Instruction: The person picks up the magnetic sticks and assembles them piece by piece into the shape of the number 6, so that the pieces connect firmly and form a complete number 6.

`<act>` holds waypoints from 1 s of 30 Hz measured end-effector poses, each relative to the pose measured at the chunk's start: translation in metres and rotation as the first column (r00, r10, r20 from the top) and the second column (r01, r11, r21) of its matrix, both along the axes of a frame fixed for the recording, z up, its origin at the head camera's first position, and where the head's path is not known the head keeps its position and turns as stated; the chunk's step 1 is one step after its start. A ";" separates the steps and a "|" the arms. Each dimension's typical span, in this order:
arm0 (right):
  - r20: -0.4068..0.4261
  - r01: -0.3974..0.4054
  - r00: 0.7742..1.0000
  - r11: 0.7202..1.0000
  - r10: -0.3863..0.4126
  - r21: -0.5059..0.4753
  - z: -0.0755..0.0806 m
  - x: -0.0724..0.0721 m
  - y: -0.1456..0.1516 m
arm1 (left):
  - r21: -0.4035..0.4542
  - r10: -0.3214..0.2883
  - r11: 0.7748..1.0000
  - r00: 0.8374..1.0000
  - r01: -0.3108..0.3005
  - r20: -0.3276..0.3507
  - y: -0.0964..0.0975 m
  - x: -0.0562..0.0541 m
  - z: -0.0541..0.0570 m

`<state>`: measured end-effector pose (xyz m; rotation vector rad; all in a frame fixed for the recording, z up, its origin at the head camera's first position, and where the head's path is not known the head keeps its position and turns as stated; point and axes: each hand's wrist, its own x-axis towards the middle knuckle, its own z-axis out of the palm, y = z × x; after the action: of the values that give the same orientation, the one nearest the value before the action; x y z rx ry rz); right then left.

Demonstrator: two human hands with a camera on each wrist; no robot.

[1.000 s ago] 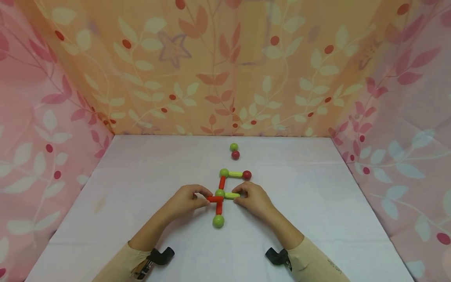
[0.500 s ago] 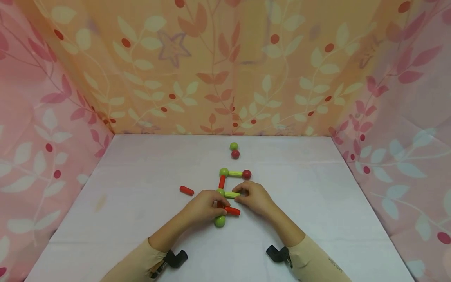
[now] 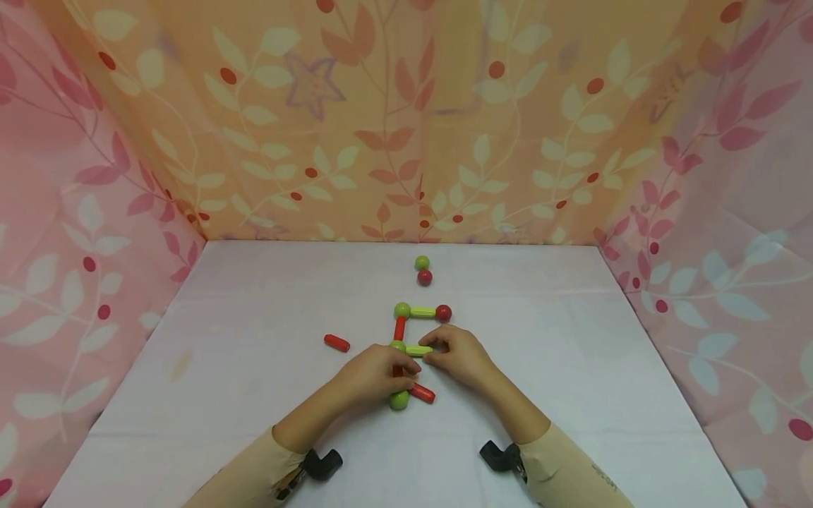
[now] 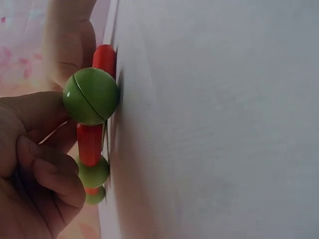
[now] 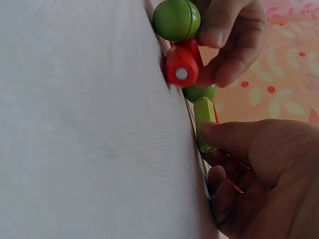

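On the white tabletop, rods and balls join into a figure. My right hand [image 3: 462, 356] pinches a yellow-green rod [image 5: 204, 122] whose far end meets a green ball [image 3: 397, 346]. My left hand [image 3: 380, 370] arches over the figure's lower red rod [image 4: 89, 144], above the nearest green ball [image 4: 91, 96]. In the right wrist view its thumb and finger stand apart, close to a red rod with a pale round end [image 5: 181, 69]. That rod [image 3: 423, 393] points out to the lower right in the head view. My left hand partly hides the lower joint.
Farther up, the figure has another red rod [image 3: 399, 328], a green ball [image 3: 402, 310], a yellow-green rod [image 3: 422, 312] and a red ball [image 3: 443, 312]. A loose red rod [image 3: 336, 343] lies left. Green [image 3: 422, 262] and red balls [image 3: 424, 278] sit at the back. Patterned curtains surround the table.
My left hand has come rightward over the figure. One red rod now lies alone at left; another has swung toward the lower right. The right hand has stayed put.
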<state>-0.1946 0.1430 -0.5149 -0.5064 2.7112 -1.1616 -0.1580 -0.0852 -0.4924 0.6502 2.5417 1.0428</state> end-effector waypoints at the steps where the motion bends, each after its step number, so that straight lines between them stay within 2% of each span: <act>1: 0.000 -0.001 1.000 1.000 0.001 0.002 0.000 0.000 0.000 | 0.009 0.007 1.000 1.000 -0.007 -0.002 -0.002 0.001 0.000; 5: 0.001 -0.001 1.000 1.000 0.001 0.010 0.001 0.001 0.000 | 0.053 0.066 0.996 0.998 -0.065 -0.007 -0.010 0.008 0.004; 8: 0.006 0.002 1.000 1.000 -0.002 0.013 0.002 0.001 0.001 | 0.058 0.129 0.990 0.991 -0.130 0.019 -0.016 0.016 0.005; 11: 0.001 0.004 1.000 1.000 -0.004 0.016 0.001 0.000 0.002 | 0.043 0.168 0.985 0.985 -0.170 0.050 -0.018 0.025 0.002; 17: 0.002 0.009 1.000 1.000 -0.009 0.009 0.000 0.000 0.002 | 0.028 0.176 0.984 0.984 -0.177 0.038 -0.018 0.036 -0.010; 24: 0.018 0.020 1.000 1.000 -0.020 0.004 0.001 0.001 0.001 | 0.065 0.175 0.982 0.984 -0.177 0.029 -0.017 0.039 -0.016; 30: 0.010 0.010 1.000 1.000 -0.010 0.008 0.000 0.001 -0.001 | 0.083 0.211 0.973 0.977 -0.213 0.036 -0.020 0.043 -0.021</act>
<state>-0.1940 0.1423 -0.5145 -0.4853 2.7120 -1.1518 -0.1152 -0.1053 -0.5135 0.3882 2.5978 1.2286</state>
